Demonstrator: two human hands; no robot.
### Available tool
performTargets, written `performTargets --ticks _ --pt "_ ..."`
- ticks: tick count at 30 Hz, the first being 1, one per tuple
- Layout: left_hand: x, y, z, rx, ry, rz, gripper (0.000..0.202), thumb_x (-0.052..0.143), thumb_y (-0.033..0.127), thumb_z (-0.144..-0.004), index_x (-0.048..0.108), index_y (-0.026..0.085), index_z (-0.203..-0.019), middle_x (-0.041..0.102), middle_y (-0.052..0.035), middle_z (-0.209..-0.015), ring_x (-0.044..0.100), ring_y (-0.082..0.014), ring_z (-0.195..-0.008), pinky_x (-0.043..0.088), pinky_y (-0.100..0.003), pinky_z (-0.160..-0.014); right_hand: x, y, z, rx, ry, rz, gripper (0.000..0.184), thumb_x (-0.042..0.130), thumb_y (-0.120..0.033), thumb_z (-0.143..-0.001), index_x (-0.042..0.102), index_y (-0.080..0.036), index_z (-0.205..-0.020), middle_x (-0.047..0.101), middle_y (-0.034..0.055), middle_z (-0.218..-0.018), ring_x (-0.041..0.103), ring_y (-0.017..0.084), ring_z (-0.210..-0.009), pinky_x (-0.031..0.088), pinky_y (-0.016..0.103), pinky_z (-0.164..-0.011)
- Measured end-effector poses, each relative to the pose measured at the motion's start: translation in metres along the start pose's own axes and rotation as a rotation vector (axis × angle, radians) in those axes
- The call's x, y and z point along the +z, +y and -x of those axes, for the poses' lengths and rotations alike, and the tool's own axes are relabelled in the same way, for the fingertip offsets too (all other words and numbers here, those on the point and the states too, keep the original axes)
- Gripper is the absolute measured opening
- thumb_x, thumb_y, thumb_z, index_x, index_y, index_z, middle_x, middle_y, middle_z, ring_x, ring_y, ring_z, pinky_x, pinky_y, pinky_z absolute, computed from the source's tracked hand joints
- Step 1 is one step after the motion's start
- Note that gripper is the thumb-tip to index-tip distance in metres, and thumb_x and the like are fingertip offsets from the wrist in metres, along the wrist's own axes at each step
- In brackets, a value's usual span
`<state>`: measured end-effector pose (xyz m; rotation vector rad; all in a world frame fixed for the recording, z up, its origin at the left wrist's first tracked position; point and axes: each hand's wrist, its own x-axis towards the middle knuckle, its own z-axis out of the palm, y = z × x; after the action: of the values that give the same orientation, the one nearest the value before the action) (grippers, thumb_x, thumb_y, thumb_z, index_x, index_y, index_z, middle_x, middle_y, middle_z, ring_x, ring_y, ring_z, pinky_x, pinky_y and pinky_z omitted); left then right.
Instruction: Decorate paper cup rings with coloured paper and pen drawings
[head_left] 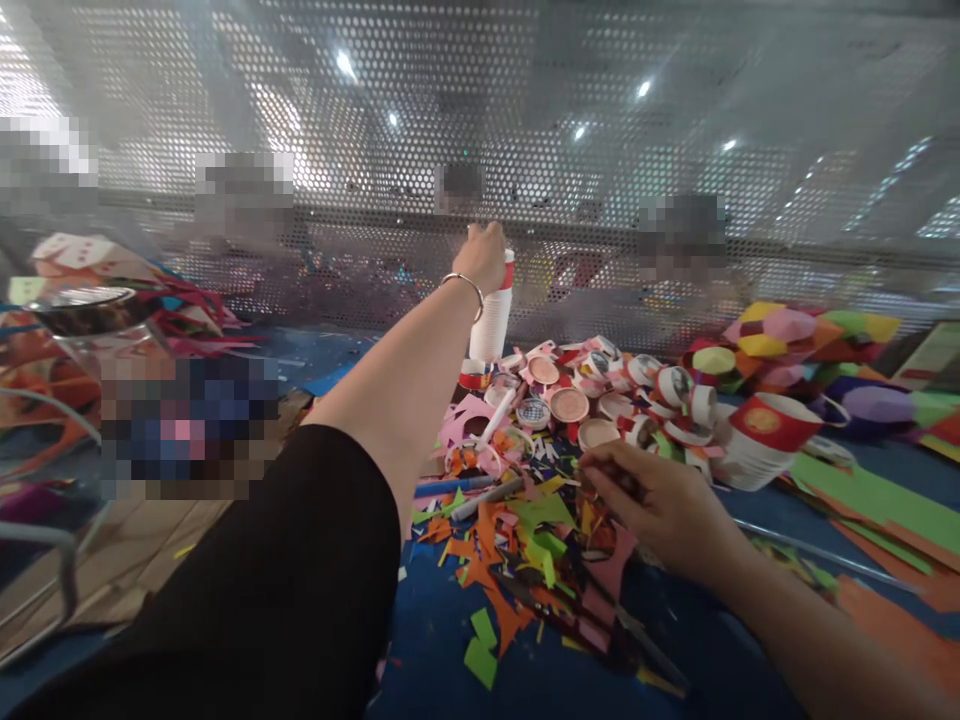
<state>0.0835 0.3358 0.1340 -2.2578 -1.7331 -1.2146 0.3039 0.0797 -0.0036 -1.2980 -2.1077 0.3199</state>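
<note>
My left hand (484, 255) is stretched far forward with its fingers wrapped round the top of a white glue bottle with a red band (493, 320), which stands upright by the mesh wall. A thin bracelet circles that wrist. My right hand (660, 505) rests low on a heap of coloured paper scraps (525, 540), with its fingers curled in a pinch on something small that I cannot make out. Between the two hands lies a pile of cut paper cup rings and round cup bottoms (600, 395).
A perforated metal screen (480, 150) closes the far side of the blue table (442, 620). A red and white paper cup (757, 435) lies at the right, with folded paper balls (787, 340) and coloured sheets (877, 500) behind it. A metal tin (90, 310) stands left.
</note>
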Motion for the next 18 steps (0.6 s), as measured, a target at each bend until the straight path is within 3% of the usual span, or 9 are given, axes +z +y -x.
performTargets --ticks 4,7,10,15,18 --pt "-0.005 -0.006 -0.018 0.008 0.006 0.092 0.037 0.065 0.036 -0.098 0.062 0.018 -0.131 0.063 -0.0116 -0.133 0.066 -0.0262 -0.113 0.058 -0.048 -0.095 0.000 -0.002 -0.001 0.009 -0.018 -0.009 0.016 0.052 -0.034 -0.099 0.065 -0.025 -0.099 0.074 0.0027 -0.078 0.067 0.019 -0.060 0.051 0.029 -0.056" --pt "-0.015 -0.002 -0.028 0.026 0.064 0.214 0.033 0.065 0.033 -0.097 0.062 0.017 -0.126 0.059 -0.0118 -0.137 0.059 -0.0281 -0.121 0.050 -0.050 -0.103 0.000 -0.004 -0.001 0.004 -0.029 -0.005 0.017 0.051 -0.035 -0.100 0.065 -0.025 -0.097 0.072 0.0030 -0.077 0.066 0.019 -0.061 0.051 0.029 -0.056" --pt "-0.033 0.007 -0.032 0.042 0.138 0.388 0.023 0.064 0.019 -0.093 0.060 0.019 -0.116 0.057 -0.0115 -0.131 0.045 -0.0248 -0.126 0.038 -0.040 -0.106 -0.001 -0.006 -0.002 -0.008 -0.041 -0.005 0.020 0.050 -0.035 -0.101 0.065 -0.024 -0.096 0.071 0.0039 -0.077 0.066 0.019 -0.064 0.050 0.029 -0.057" --pt "-0.057 0.022 -0.015 -0.015 0.268 0.773 0.028 0.069 0.020 -0.081 0.057 0.037 -0.100 0.059 -0.0076 -0.114 0.037 -0.0320 -0.132 0.040 -0.043 -0.094 -0.001 -0.006 -0.002 -0.020 -0.031 -0.017 0.021 0.050 -0.033 -0.100 0.067 -0.022 -0.097 0.071 0.0049 -0.080 0.067 0.019 -0.067 0.050 0.029 -0.061" --pt "-0.056 0.030 0.014 -0.171 0.264 1.043 0.022 0.067 0.016 -0.085 0.053 0.031 -0.092 0.060 -0.0067 -0.105 0.046 -0.0291 -0.125 0.042 -0.039 -0.090 -0.004 -0.007 0.000 -0.032 -0.007 -0.032 0.020 0.052 -0.033 -0.100 0.068 -0.021 -0.099 0.072 0.0050 -0.080 0.067 0.020 -0.067 0.049 0.029 -0.060"
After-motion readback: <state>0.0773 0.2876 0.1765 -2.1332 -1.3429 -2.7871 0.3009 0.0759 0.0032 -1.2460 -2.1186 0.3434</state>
